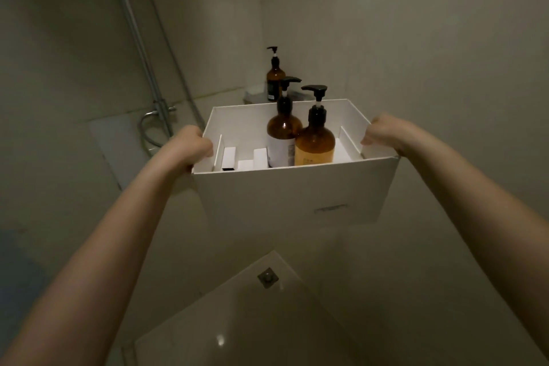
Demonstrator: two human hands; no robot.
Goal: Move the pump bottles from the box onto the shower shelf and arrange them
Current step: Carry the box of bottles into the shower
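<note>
I hold a white cardboard box (291, 193) in the air in front of me. My left hand (190, 144) grips its left rim and my right hand (384, 132) grips its right rim. Two amber pump bottles with black pumps stand upright inside, side by side at the right: one with a white label (282, 131) and one with a yellow label (315, 140). A third amber pump bottle (274, 76) stands on the corner shower shelf (255, 95) just behind the box. The box hides the shelf's front.
White cardboard dividers (230, 157) fill the box's left part. A shower rail, hose and mixer tap (159, 111) are on the left wall. The floor drain (268, 277) lies below. Tiled walls close in on both sides.
</note>
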